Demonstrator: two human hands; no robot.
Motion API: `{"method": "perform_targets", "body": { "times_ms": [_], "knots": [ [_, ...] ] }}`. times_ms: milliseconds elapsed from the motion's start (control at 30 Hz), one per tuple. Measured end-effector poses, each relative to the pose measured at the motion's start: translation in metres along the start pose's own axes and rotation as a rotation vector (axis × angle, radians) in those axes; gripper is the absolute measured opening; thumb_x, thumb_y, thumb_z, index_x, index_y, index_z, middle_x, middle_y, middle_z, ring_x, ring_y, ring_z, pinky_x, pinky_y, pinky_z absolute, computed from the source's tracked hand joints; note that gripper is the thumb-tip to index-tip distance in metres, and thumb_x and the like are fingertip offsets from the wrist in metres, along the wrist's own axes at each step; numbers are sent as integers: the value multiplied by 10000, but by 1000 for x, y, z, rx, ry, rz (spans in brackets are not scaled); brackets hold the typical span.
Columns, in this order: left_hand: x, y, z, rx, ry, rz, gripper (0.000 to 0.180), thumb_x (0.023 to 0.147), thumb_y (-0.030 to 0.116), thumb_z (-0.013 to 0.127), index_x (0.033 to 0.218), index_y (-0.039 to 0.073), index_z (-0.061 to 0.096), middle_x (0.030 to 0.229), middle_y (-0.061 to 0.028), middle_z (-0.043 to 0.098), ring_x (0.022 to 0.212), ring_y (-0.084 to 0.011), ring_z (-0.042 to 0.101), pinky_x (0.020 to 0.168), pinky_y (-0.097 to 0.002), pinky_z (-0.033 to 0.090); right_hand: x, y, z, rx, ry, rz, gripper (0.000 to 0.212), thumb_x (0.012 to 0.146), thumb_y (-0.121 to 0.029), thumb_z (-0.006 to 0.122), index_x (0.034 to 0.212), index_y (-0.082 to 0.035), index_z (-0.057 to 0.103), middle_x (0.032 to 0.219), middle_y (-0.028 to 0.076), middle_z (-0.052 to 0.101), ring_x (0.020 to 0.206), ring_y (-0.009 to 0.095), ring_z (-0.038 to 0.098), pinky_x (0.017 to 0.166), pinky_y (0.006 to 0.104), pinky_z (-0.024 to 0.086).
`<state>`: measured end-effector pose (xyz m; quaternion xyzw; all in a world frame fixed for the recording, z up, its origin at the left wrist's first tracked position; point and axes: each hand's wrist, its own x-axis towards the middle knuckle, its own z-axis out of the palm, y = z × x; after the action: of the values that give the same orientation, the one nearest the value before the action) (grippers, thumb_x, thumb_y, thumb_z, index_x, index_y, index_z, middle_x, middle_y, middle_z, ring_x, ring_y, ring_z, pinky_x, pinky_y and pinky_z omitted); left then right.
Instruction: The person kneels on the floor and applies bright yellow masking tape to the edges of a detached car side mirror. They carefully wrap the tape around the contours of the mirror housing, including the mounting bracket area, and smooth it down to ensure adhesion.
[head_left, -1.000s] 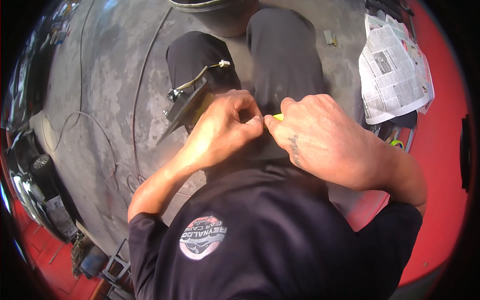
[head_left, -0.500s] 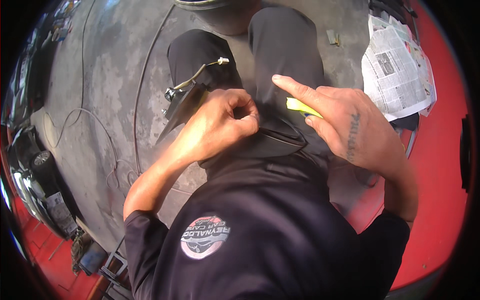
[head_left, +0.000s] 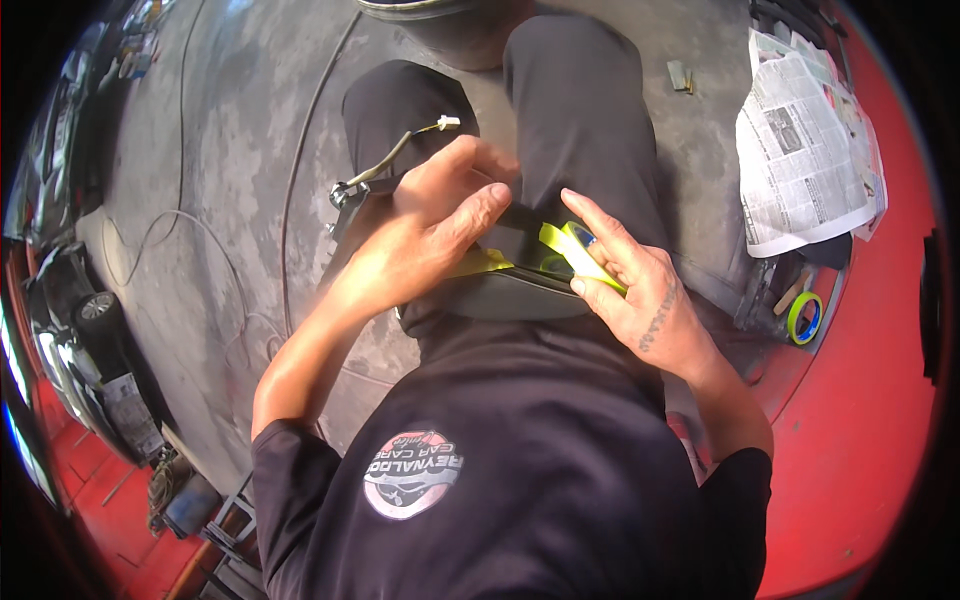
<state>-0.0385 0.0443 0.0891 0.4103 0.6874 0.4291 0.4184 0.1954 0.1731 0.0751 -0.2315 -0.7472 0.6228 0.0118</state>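
Across my lap lies a black car part, seemingly a side mirror (head_left: 505, 302), with a dark glossy face and a wire ending in a white connector (head_left: 448, 123). My left hand (head_left: 425, 220) hovers over its left part, fingers and thumb apart, holding nothing. Below that palm a strip of yellow-green tape (head_left: 487, 262) sits on the part near its edge. My right hand (head_left: 640, 290) grips a roll of yellow-green masking tape (head_left: 590, 258) between thumb and fingers, just above the part's right end. A tape-coloured patch shows in the glossy face beside the roll.
A second tape roll (head_left: 804, 318) stands at the right against a red surface (head_left: 870, 400). Newspaper sheets (head_left: 805, 150) lie farther back. Ahead of my knees is a dark bucket (head_left: 450, 30). A hose (head_left: 300, 170) crosses the concrete floor at left, with a car (head_left: 85, 350) beyond.
My left hand has opened from a pinch and uncovered the tape strip. My right hand has moved left and closer in with the tape roll. The second roll has come into sight.
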Motion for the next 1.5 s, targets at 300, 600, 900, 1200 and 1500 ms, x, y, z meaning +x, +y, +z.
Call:
{"method": "perform_targets", "body": {
  "times_ms": [300,600,900,1200,1500],
  "knots": [
    [-39,-2,-4,506,-145,360,192,979,185,813,1052,25,736,1102,-108,710,1144,-349,674,986,-449,549,-2,5,-1,-24,0,-21,724,952,38,658,1640,-89,474,1181,296,733,948,454,724,888,422,569],
    [-40,-15,-8,327,-143,437,269,958,245,829,1118,50,733,1268,-140,709,1317,-362,640,1214,-582,414,-4,1,2,17,-1,114,707,961,34,681,1632,-87,491,1166,269,741,948,352,752,915,395,575],
    [-54,0,-1,449,185,533,365,901,14,818,1247,-23,705,1338,-219,720,1286,-429,695,1101,-531,561,17,-7,13,-48,115,-234,639,919,71,765,1528,-60,622,1257,175,730,1017,235,728,897,333,590],
    [-144,-77,13,467,566,201,403,912,61,807,1291,-46,720,1254,-225,745,1170,-407,715,1014,-490,566,40,-28,30,-439,-33,-482,521,867,80,800,1346,-124,785,1193,191,672,936,285,705,789,337,570],
    [-136,-106,16,225,628,170,436,1008,176,720,1392,-26,680,1370,-228,710,1283,-452,633,1129,-519,474,45,-43,32,-620,-67,-468,444,884,63,789,1291,-113,804,1154,197,674,929,331,724,785,355,581]
  ]
}}
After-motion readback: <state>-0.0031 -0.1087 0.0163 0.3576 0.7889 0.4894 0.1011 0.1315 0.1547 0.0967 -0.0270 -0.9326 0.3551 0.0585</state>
